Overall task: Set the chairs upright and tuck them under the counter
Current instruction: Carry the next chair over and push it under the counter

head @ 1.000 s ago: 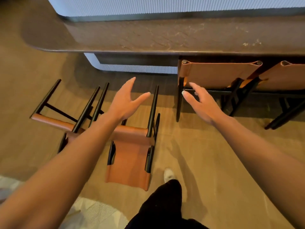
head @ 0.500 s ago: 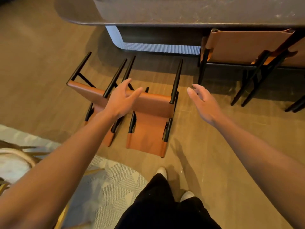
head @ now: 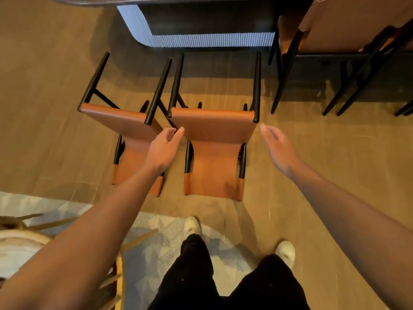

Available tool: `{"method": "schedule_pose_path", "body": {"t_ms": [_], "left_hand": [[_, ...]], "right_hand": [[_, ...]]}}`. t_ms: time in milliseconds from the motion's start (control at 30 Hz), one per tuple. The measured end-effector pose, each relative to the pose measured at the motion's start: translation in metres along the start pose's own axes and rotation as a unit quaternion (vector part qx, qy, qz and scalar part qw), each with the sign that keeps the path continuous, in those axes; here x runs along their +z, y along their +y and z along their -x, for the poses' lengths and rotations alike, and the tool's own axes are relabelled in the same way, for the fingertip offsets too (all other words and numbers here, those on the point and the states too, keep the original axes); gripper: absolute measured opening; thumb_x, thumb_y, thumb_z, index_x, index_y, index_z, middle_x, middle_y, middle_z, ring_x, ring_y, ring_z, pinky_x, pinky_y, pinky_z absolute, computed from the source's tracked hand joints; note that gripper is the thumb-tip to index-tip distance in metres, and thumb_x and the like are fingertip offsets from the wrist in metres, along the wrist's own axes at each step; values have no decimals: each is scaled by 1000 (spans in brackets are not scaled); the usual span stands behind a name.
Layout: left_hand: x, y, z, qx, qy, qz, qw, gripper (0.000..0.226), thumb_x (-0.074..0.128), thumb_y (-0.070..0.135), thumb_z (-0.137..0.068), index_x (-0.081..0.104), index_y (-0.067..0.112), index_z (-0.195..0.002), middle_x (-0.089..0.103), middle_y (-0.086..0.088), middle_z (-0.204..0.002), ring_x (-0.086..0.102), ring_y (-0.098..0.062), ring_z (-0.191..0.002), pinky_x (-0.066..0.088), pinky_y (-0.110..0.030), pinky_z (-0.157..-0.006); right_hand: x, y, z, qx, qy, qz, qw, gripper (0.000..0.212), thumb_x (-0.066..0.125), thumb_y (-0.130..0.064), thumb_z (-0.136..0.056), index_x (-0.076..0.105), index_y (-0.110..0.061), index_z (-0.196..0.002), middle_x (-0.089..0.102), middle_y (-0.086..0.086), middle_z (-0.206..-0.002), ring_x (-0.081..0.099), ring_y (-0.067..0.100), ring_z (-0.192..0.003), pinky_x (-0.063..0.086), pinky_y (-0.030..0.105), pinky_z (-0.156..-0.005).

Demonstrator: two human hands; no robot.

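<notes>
Both my hands reach down toward the nearer tipped chair. My left hand is loosely curled, thumb and fingers bent toward each other at the chair's left edge, right by the seat's corner; whether they actually touch the leather I cannot tell. My right hand is open, fingers stretched forward and slightly apart, just off the chair's right edge and holding nothing.

That chair lies on its back on the wooden floor, its tan leather seat facing me and its black legs pointing away toward the counter. A second tipped chair lies just to its left in the same pose, angled a little, with the legs of the two nearly meeting. To the right, an upright chair in the same leather stands tucked against the counter, its dark legs splayed on the floor.

Nearer me, my white shoes and dark trousers stand partly on a pale patterned rug.
</notes>
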State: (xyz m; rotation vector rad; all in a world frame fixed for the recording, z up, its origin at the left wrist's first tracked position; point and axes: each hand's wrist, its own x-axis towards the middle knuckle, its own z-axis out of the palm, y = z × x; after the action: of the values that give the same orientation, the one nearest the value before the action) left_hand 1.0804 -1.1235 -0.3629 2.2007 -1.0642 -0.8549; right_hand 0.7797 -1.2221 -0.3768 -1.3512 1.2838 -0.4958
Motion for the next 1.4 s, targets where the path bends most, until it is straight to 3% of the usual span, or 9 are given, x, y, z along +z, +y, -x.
{"method": "schedule_pose_path", "body": {"t_ms": [133, 233, 333, 433, 600, 833, 1067, 1167, 1400], "left_hand": [[-1, -78, -59, -29, -44, -10, 999, 63, 41, 66, -97, 56, 22, -140, 62, 4, -138, 56, -16, -127, 41, -30, -98], [17, -130, -94, -63, -66, -25, 995, 64, 38, 66, -99, 58, 20, -140, 64, -1, -136, 58, -23, -125, 45, -40, -106], [47, -183, -120, -90, -85, -24, 992, 67, 37, 66, -99, 59, 17, -139, 65, -4, -135, 59, -27, -125, 44, -48, -110], [95, -248, -155, -119, -114, -13, 986, 67, 38, 65, -100, 57, 16, -142, 61, -5, -141, 54, -27, -131, 39, -44, -114], [197, -374, -221, -127, -117, -43, 984, 54, 39, 49, -107, 61, 8, -134, 61, -11, -134, 53, -33, -129, 33, -31, -94], [328, -526, -296, -191, -90, -14, 977, 51, 52, 54, -100, 57, 15, -134, 62, 0, -116, 55, -19, -98, 41, -33, -85], [377, -597, -334, -248, -50, 0, 967, 71, 64, 48, -96, 37, 16, -153, 53, -14, -150, 55, -36, -132, 48, -50, -108], [387, -611, -348, -250, -54, 16, 967, 67, 67, 45, -95, 43, 13, -149, 59, -13, -142, 59, -35, -126, 49, -50, -107], [398, -630, -360, -248, -71, 59, 964, 42, 64, 43, -97, 60, 16, -128, 69, -5, -117, 64, -29, -109, 54, -49, -97]], "right_hand": [[69, 39, -32, 81, 34, -3, 996, 65, 42, -68, -98, 46, -27, -148, 46, -22, -130, 45, -3, -114, 35, 20, -90], [101, 78, -54, 137, 56, -17, 989, 65, 42, -64, -100, 43, -23, -151, 46, -13, -134, 45, 9, -122, 35, 32, -97], [126, 124, -76, 167, 75, -21, 983, 55, 43, -58, -102, 49, -22, -143, 50, -14, -124, 50, 14, -117, 36, 34, -94], [149, 188, -116, 184, 93, 1, 979, 37, 44, -56, -103, 55, -26, -121, 55, -16, -106, 57, 14, -103, 40, 38, -93], [185, 327, -195, 223, 107, 16, 969, 28, 50, -56, -101, 57, -29, -105, 59, -10, -103, 57, 22, -109, 44, 44, -101], [220, 510, -286, 278, 117, 20, 953, 45, 50, -57, -101, 57, -20, -125, 60, 6, -125, 58, 30, -118, 45, 53, -107], [227, 599, -323, 325, 171, 45, 929, 60, 57, -49, -101, 48, -13, -147, 54, 15, -145, 55, 33, -124, 39, 36, -91], [232, 624, -325, 331, 155, 50, 929, 57, 58, -45, -101, 49, -11, -146, 60, 15, -135, 59, 22, -99, 42, 35, -84], [243, 654, -330, 328, 146, -4, 933, 48, 64, -45, -97, 56, -18, -136, 64, 6, -123, 62, 27, -105, 50, 46, -87]]}}
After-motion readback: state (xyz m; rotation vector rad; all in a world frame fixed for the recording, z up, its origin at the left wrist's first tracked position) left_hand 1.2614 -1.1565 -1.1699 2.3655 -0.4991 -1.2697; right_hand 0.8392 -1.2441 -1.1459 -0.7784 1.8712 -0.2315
